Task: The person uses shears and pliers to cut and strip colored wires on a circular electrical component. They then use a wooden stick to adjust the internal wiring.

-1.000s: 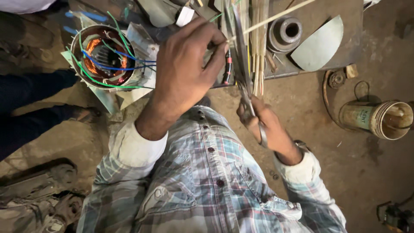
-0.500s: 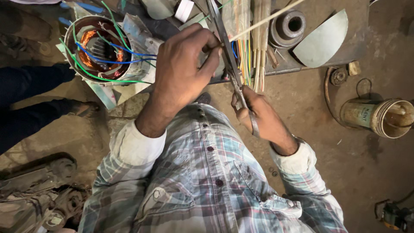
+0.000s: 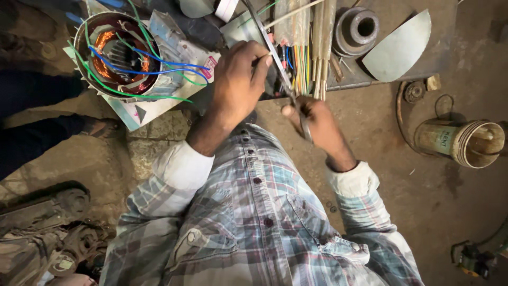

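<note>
My right hand [image 3: 316,124] grips the handles of a pair of long scissors [image 3: 280,71], whose blades point up and away over the low work board. My left hand [image 3: 238,85] is closed in front of the blades, fingertips pinched on something small that I cannot make out. Just beyond the hands lies a bundle of coloured wires and thin sleeves [image 3: 307,50]. A motor stator [image 3: 119,53] with copper windings and blue and green leads sits to the left on a printed paper sheet [image 3: 159,100].
A grey pulley [image 3: 355,29] and a half-round metal plate [image 3: 399,47] lie on the board at the right. A cylindrical can [image 3: 460,142] lies on the dirt floor. Another person's dark-trousered legs [image 3: 32,106] are at left; machine parts [image 3: 47,228] at lower left.
The view has shifted, so the stator and board appear further right and lower. My right hand has lifted the scissors closer to my left hand.
</note>
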### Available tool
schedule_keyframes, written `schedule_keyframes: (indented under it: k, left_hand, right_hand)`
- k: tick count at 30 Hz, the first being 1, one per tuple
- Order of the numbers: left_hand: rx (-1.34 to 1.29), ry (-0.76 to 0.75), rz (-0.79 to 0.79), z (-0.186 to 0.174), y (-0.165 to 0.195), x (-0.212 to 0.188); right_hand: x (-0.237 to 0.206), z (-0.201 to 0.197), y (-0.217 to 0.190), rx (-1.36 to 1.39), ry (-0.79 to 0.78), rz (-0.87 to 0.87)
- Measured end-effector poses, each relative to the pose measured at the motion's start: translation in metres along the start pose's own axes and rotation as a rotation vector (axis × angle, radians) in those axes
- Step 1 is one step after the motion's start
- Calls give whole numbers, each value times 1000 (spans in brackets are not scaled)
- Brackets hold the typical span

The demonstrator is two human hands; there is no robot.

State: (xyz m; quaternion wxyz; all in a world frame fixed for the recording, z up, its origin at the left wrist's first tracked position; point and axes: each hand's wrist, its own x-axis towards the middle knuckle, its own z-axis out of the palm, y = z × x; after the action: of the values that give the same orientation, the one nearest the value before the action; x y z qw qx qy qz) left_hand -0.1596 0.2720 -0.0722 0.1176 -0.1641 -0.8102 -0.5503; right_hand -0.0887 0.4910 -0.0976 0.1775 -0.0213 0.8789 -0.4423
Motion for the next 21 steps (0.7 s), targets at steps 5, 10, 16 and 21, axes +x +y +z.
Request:
schedule_keyframes:
  k: [5,10,16,21]
  left_hand:
    - [-178,-40,-14,-21,26,-13]
    - [-314,-82,-11,-40,49,-28]
    - [-93,-98,-7,-76,63,-46]
    - [-27,-80,-20,-120,56,-63]
  right_hand:
    - [28,-28,-7,-376,200,-122]
    - [86,-29,-30,-527,337,-414]
    - [77,-25,-103,-394,313,-506]
    - [7,0,-139,24,-101,-545]
